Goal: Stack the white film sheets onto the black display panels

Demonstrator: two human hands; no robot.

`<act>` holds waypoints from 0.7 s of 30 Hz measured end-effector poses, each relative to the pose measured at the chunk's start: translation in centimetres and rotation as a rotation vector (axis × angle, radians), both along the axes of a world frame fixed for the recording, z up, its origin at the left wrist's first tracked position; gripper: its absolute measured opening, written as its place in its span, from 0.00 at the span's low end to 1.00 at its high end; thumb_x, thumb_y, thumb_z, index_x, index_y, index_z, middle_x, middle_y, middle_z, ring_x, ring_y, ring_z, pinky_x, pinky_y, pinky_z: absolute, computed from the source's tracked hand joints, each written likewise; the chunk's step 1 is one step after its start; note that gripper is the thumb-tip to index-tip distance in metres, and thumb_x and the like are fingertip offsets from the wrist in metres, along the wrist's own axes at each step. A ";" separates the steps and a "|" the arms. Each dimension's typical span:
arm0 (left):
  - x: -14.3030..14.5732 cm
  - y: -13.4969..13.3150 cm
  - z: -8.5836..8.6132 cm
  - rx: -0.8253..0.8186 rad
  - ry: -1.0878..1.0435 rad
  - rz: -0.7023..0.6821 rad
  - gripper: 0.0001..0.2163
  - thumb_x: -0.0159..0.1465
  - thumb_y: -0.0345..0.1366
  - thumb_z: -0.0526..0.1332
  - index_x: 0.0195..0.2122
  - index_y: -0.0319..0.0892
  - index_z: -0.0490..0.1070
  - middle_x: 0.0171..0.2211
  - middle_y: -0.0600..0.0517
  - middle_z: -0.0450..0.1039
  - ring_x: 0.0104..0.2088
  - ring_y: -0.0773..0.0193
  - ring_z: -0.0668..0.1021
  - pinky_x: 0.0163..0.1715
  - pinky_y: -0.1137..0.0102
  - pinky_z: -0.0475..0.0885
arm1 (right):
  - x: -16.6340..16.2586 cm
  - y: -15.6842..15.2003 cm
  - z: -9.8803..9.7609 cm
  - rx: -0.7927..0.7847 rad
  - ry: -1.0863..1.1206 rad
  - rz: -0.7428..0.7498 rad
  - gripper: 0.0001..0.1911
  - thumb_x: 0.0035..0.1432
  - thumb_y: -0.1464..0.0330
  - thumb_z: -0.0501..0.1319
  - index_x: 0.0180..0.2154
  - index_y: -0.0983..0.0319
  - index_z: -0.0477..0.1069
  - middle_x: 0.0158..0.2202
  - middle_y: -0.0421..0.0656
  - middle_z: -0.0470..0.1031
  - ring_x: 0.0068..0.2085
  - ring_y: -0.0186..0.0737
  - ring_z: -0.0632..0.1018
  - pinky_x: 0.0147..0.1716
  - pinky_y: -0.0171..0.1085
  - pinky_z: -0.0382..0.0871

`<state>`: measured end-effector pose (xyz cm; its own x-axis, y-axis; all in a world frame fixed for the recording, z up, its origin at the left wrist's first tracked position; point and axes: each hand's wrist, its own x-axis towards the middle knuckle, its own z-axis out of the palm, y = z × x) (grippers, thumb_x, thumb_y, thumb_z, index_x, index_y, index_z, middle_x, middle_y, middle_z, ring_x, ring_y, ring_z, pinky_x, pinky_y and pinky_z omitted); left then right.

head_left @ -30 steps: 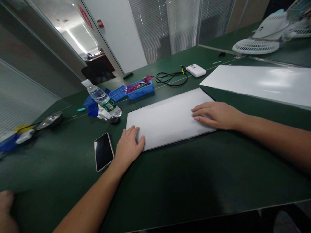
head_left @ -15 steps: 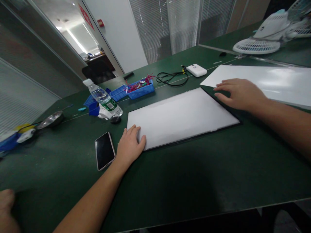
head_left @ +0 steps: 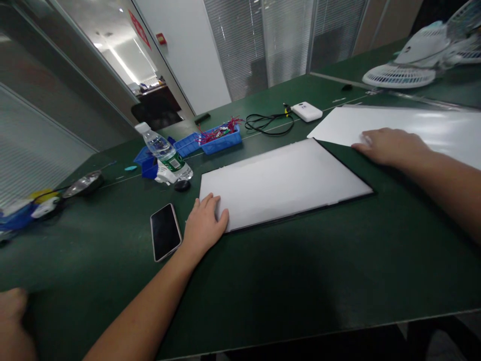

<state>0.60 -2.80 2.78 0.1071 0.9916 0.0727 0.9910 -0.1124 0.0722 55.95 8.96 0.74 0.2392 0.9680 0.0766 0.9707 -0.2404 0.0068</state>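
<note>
My left hand (head_left: 205, 223) lies with spread fingers on the near left corner of a white rectangular panel (head_left: 281, 180) with a thin black frame, flat on the table. Off to the right, my right hand (head_left: 394, 145) has its thumb and fingers closed at the left edge of a glossy white sheet (head_left: 447, 133). That sheet lies beyond the framed panel's right side, and its far end runs out of view. A phone (head_left: 166, 232) with a dark screen rests just left of my left wrist.
Behind the panel stand a tilted water bottle (head_left: 165, 153), blue bins (head_left: 221, 144) with red wires, a black cable (head_left: 268, 125) and a white box (head_left: 307, 111). White fans (head_left: 400, 75) stand far right. Another person's hand (head_left: 13, 306) is at lower left.
My right hand has moved slightly right and its outstretched fingers have closed at the white sheet's edge. My left hand stays on the panel. The view has shifted slightly.
</note>
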 end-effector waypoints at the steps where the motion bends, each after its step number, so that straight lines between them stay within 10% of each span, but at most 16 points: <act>1: 0.0 0.0 -0.1 0.005 0.000 -0.003 0.28 0.75 0.48 0.55 0.71 0.39 0.70 0.76 0.41 0.65 0.76 0.33 0.66 0.75 0.44 0.61 | -0.1 -0.1 0.1 0.016 -0.012 0.007 0.40 0.75 0.42 0.47 0.64 0.65 0.76 0.62 0.68 0.75 0.54 0.63 0.76 0.48 0.56 0.67; 21: 0.3 0.0 0.3 -0.019 0.000 0.014 0.28 0.76 0.47 0.55 0.71 0.39 0.70 0.76 0.40 0.64 0.76 0.33 0.64 0.74 0.42 0.63 | -4.1 -1.9 1.9 -0.016 -0.069 -0.033 0.34 0.78 0.50 0.49 0.67 0.67 0.73 0.60 0.69 0.75 0.56 0.64 0.75 0.45 0.54 0.65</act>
<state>0.89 -2.84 3.09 0.0929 0.9942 0.0541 0.9925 -0.0968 0.0745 51.83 7.08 2.64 0.2655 0.9609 0.0782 0.9593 -0.2714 0.0781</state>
